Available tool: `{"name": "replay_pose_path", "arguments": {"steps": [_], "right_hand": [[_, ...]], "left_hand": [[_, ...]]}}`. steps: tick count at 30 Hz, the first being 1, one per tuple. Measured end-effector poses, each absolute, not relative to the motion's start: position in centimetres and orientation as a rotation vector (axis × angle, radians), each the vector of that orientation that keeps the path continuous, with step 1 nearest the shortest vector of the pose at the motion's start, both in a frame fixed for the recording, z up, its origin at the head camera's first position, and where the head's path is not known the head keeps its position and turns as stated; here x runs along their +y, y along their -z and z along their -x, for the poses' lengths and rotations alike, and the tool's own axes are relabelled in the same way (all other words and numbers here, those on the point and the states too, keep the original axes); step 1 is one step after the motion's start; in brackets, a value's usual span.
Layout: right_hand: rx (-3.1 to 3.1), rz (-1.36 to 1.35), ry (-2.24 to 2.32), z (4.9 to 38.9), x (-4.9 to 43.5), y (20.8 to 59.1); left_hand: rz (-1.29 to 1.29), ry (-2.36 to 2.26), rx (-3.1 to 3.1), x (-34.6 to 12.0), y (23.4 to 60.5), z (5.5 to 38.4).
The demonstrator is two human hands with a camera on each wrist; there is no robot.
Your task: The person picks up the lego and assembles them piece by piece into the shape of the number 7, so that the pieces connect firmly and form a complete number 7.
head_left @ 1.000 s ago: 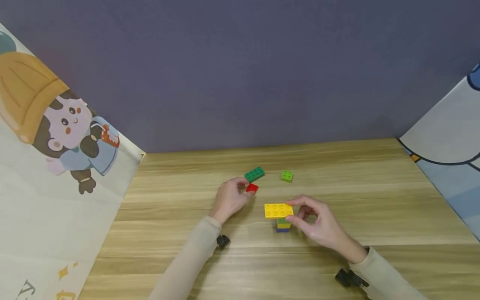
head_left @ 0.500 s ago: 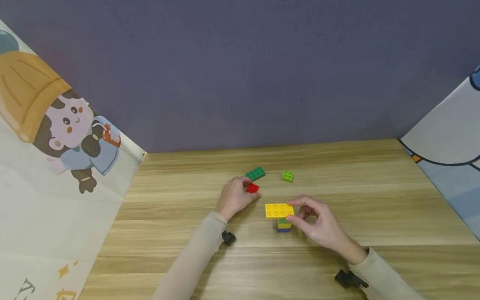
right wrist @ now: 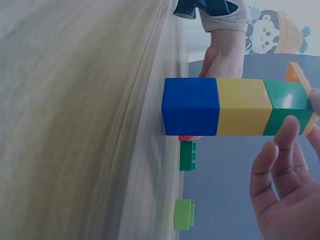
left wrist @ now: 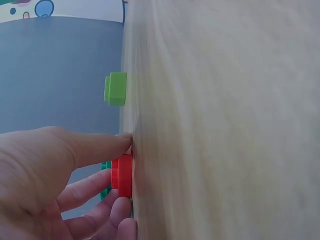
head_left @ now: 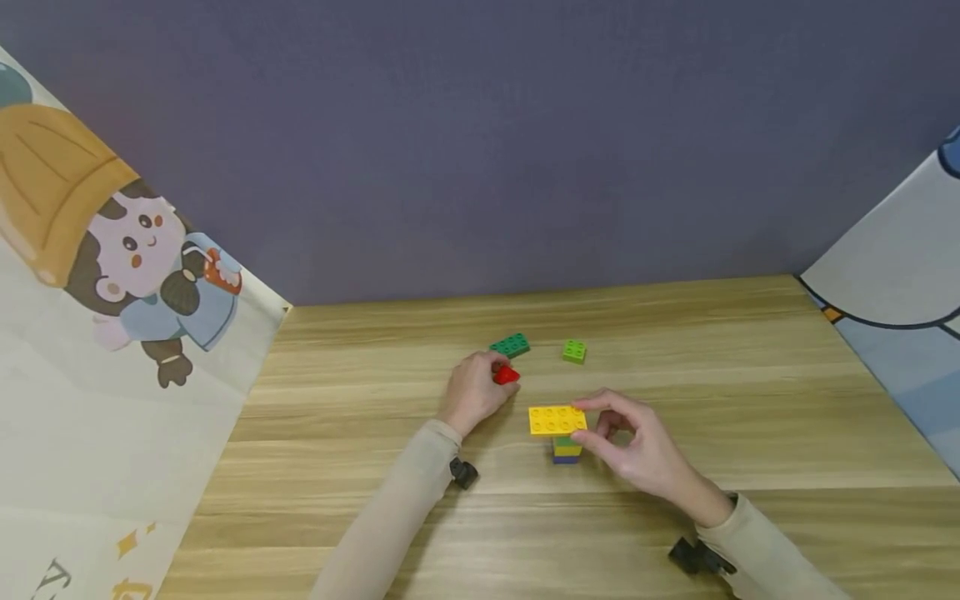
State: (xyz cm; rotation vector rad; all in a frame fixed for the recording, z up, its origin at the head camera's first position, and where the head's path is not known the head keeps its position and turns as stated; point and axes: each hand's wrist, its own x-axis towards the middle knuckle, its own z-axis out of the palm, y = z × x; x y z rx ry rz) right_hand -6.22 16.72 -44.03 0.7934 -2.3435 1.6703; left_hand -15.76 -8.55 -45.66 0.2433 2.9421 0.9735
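In the head view my left hand point(head_left: 477, 390) has its thumb and fingers around a small red brick point(head_left: 507, 375) on the table. The left wrist view shows the thumb above the red brick point(left wrist: 123, 175) and fingers below and behind it. My right hand point(head_left: 633, 437) pinches the right end of a thin yellow eight-stud brick point(head_left: 551, 421). That brick lies flat across the top of a small tower, overhanging to the left. From the bottom up, the tower has a blue brick point(right wrist: 190, 106), a yellow brick point(right wrist: 243, 106) and a green brick point(right wrist: 286, 102).
Just behind the red brick lies a dark green eight-stud brick point(head_left: 512, 345). A light green four-stud brick point(head_left: 574, 352) sits farther right. The wooden table point(head_left: 712, 367) ends at a dark blue-grey panel point(head_left: 480, 167), with printed sheets point(head_left: 60, 400) at both sides.
My left hand has shifted slightly right and farther round the red brick, which has turned between its fingers. The right hand and the yellow brick on the tower have stayed in place.
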Motion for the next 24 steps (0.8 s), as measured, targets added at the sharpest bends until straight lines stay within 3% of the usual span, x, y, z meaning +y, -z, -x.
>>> {"name": "replay_pose_path", "arguments": {"steps": [24], "right_hand": [[-2.325, -0.808, -1.682, 6.27, 16.74, 44.03]], "left_hand": [[-0.324, -1.104, 2.855, -9.13, 45.18, 15.61]]}}
